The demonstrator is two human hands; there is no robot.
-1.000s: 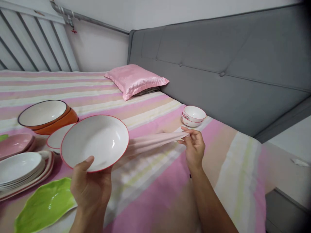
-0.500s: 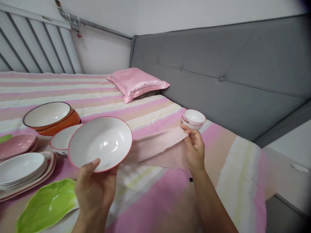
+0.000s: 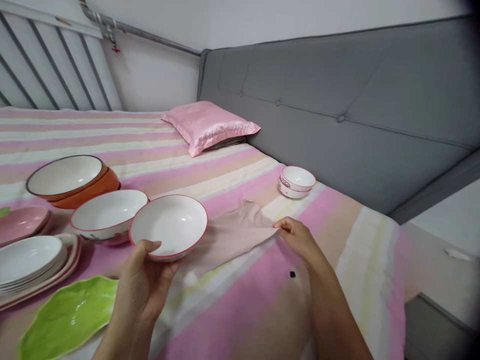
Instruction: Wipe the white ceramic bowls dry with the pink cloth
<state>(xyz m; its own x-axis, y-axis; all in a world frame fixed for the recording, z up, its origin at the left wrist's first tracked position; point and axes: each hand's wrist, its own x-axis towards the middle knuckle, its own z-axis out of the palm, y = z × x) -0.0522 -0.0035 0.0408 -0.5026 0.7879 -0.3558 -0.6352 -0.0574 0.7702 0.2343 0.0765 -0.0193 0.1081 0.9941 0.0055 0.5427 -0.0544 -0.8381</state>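
My left hand grips a white bowl with a red rim, thumb over the near edge and fingers underneath. The bowl is tilted slightly toward me. My right hand pinches one corner of a pale pink cloth, which is spread over the bed and runs leftward behind the held bowl. Just left of that bowl, another red-rimmed white bowl rests on the bed. Beyond my right hand, a stack of small red-rimmed bowls sits near the headboard.
Orange bowls, pink dishes, white oval plates and a green leaf-shaped plate lie on the left of the striped bed. A pink pillow is by the grey headboard. A small black square lies near my right forearm.
My left hand has lowered the bowl and tipped it flatter, uncovering more of the bowl behind. My right hand has come down and nearer with the cloth corner, and the cloth has settled on the bed.
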